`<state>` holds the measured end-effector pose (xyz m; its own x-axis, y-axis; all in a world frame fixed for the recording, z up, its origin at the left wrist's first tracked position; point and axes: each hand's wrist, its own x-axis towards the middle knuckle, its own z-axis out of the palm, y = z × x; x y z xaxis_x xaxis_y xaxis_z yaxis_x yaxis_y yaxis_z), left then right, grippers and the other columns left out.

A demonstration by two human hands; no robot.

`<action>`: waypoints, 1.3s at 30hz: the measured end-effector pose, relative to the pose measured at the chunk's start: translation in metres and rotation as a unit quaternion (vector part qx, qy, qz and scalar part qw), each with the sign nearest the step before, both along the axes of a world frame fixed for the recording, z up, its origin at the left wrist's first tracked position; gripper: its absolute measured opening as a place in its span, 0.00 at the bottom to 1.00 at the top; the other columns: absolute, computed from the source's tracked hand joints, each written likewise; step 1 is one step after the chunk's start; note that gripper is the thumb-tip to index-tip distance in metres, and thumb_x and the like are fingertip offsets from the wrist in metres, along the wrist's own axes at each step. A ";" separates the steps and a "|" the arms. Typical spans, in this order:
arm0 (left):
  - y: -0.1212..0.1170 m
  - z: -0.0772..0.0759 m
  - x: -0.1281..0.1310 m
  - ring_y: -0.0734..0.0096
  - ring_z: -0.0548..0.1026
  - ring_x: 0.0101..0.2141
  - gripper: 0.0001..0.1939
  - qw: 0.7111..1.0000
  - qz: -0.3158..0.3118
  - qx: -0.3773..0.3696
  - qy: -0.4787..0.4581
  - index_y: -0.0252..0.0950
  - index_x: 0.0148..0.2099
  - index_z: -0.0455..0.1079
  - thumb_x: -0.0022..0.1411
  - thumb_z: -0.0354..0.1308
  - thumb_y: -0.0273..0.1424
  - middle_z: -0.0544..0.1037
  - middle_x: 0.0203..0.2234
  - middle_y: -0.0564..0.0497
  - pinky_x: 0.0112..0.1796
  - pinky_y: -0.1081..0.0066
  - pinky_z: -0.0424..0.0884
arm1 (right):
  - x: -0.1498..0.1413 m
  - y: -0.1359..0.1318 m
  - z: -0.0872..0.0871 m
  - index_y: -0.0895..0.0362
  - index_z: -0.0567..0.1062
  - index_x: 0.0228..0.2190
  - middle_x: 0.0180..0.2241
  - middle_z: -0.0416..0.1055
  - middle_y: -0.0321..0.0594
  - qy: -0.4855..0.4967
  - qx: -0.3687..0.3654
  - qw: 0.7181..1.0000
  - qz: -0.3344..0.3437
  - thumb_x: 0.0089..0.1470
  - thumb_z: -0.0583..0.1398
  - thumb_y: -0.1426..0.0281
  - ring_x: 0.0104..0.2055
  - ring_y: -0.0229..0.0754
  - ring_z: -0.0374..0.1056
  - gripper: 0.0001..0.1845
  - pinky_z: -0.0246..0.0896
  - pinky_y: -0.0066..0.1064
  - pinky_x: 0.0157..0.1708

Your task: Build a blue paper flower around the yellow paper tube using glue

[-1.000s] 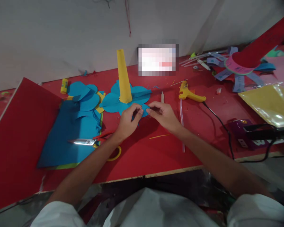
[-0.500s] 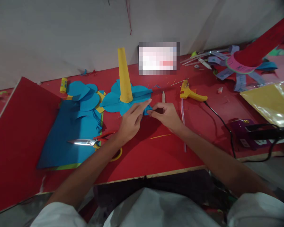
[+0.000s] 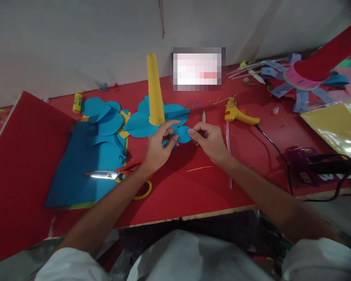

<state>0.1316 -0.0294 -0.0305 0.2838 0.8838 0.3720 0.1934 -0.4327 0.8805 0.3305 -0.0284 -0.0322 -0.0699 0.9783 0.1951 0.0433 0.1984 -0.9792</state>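
Note:
Between my two hands is a small blue paper petal [image 3: 183, 134]. My left hand [image 3: 160, 145] pinches its left side between thumb and fingers, the index finger curved above it. My right hand [image 3: 211, 141] grips the petal's right edge with thumb and fingertips. Just behind, a blue paper flower [image 3: 137, 127] lies on the red table, and a tall yellow paper cone [image 3: 155, 91] stands upright at its middle. Part of the flower's front is hidden by my left hand. Scissors [image 3: 102, 175] with red and yellow handles lie partly under my left forearm.
Blue paper cutouts [image 3: 110, 124] and a blue sheet [image 3: 73, 171] lie at left, by a glue stick [image 3: 77, 103] and a red board [image 3: 26, 168]. A yellow glue gun [image 3: 240, 114] with a black cord lies right. A blurred-out screen [image 3: 197, 69] leans at the wall.
The small petal was bent up and pressed under my left fingers half a second ago; now its rounded face shows flatter between both hands. My left fingers have lifted and curled. The view has shifted slightly.

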 end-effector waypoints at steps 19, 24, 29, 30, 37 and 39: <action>0.000 0.004 0.003 0.74 0.73 0.33 0.11 0.997 -0.035 0.059 0.040 0.38 0.41 0.70 0.76 0.56 0.39 0.73 0.32 0.52 0.36 0.72 0.72 | 0.001 -0.002 0.001 0.55 0.76 0.30 0.26 0.71 0.34 -0.065 0.056 0.996 0.009 0.62 0.64 0.48 0.28 0.36 0.64 0.23 0.60 0.31 0.31; 0.006 -0.002 0.003 0.73 0.72 0.35 0.19 0.999 0.027 0.032 0.002 0.42 0.56 0.68 0.67 0.66 0.39 0.73 0.39 0.52 0.34 0.73 0.71 | 0.001 -0.003 -0.001 0.54 0.76 0.33 0.27 0.71 0.33 -0.049 0.041 0.994 0.088 0.64 0.62 0.47 0.27 0.35 0.65 0.23 0.61 0.30 0.30; 0.006 0.000 0.001 0.74 0.73 0.31 0.14 0.999 0.003 0.013 0.050 0.38 0.46 0.74 0.70 0.62 0.44 0.76 0.33 0.52 0.33 0.72 0.70 | 0.001 -0.006 0.004 0.54 0.75 0.32 0.27 0.71 0.35 -0.112 0.041 0.990 0.077 0.68 0.55 0.44 0.28 0.37 0.64 0.27 0.58 0.30 0.30; 0.006 0.000 0.001 0.74 0.72 0.29 0.15 0.999 0.004 0.007 0.047 0.38 0.43 0.73 0.70 0.62 0.45 0.75 0.31 0.53 0.31 0.73 0.70 | 0.001 -0.006 0.005 0.54 0.75 0.32 0.27 0.72 0.35 -0.128 0.051 0.988 0.073 0.67 0.56 0.44 0.29 0.37 0.64 0.28 0.58 0.30 0.31; 0.005 -0.006 0.003 0.77 0.75 0.25 0.16 0.996 -0.038 -0.078 -0.032 0.39 0.45 0.65 0.71 0.61 0.46 0.73 0.28 0.57 0.28 0.75 0.72 | 0.003 -0.004 0.006 0.54 0.74 0.28 0.26 0.70 0.34 -0.170 0.081 0.981 0.048 0.66 0.59 0.50 0.28 0.37 0.61 0.24 0.54 0.31 0.31; 0.006 -0.006 0.003 0.77 0.76 0.26 0.15 0.997 -0.030 -0.068 -0.015 0.39 0.46 0.66 0.71 0.61 0.45 0.74 0.28 0.57 0.29 0.75 0.73 | 0.003 -0.004 0.007 0.55 0.74 0.28 0.26 0.69 0.34 -0.166 0.082 0.981 0.055 0.67 0.59 0.51 0.29 0.37 0.61 0.23 0.54 0.31 0.31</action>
